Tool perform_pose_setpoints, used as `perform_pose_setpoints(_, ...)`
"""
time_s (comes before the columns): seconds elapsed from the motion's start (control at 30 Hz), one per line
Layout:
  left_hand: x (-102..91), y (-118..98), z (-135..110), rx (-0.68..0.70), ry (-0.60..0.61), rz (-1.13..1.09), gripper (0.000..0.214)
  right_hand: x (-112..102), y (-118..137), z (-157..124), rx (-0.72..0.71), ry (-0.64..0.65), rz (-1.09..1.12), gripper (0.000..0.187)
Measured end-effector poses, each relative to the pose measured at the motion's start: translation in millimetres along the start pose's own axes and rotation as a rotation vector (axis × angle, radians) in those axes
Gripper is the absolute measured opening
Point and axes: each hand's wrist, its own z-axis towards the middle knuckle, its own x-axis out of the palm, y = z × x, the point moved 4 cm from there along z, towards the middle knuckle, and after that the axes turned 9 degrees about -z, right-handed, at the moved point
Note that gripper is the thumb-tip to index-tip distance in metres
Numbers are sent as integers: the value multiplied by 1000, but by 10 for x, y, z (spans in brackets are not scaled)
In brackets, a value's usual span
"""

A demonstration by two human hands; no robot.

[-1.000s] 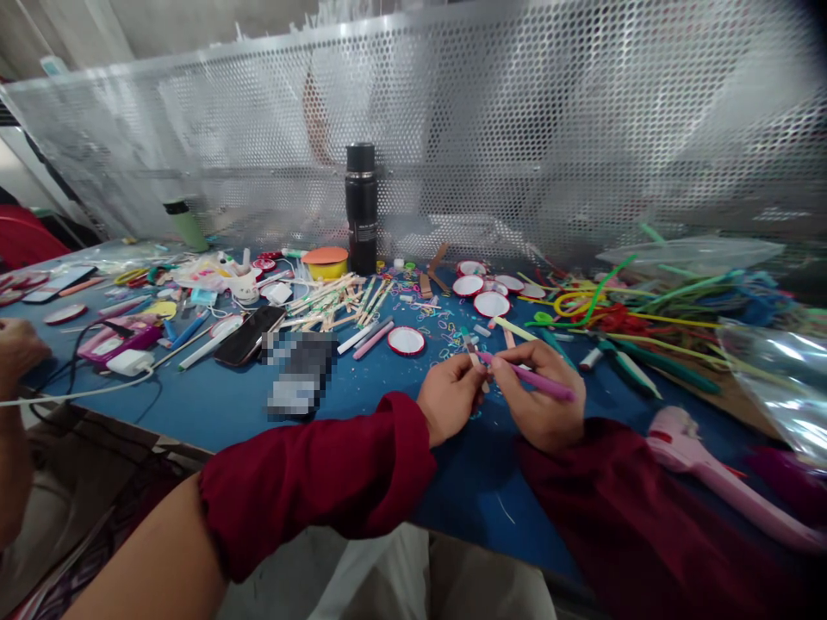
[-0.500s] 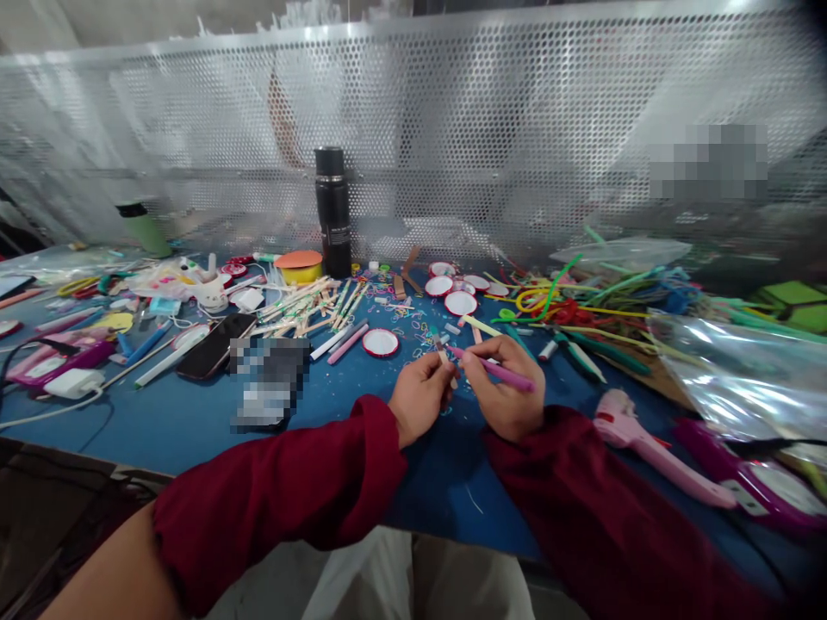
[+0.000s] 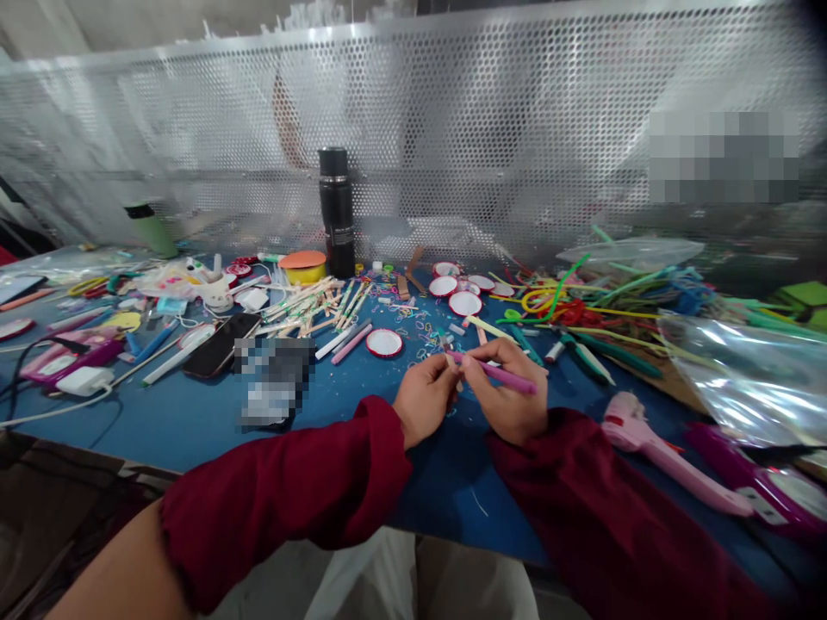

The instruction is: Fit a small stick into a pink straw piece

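status: mid-step by my read. Both hands are loaded and the two items meet between them, just above the counter.
done: stick is in hand, pen is in hand, and the pen tip is at the stick.
left: can't tell. Any mark on the stick is too small to read. A pile of similar sticks lies far left of the hands, with nothing on it.
left hand: grip pinched shut on the stick's near end, thumb and fingertips together.
right hand: grip closed round the pen in a writing hold, with the barrel running out to the right over the knuckles.
stick: small, thin, pale wood, tilted away from the person. Its far end looks teal. The near end is hidden by fingers.
pen: slim, pink-purple, tip pointing left. I see no cap on the tip, though it is blurred.
location: centre of the counter, near edge, both forearms in red sleeves resting on it.
around: loose rubber bands just beyond the hands. A red-rimmed lid sits to the far left of them. Black flask stands upright at the back by the mesh screen. A pink tool lies near right and a phone left.
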Motion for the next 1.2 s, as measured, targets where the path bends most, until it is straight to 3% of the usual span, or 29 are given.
perform_pose_setpoints(1.2,4,-44,-18,-27,-12,18,30,5,-60,-15,54,-12,-35,15)
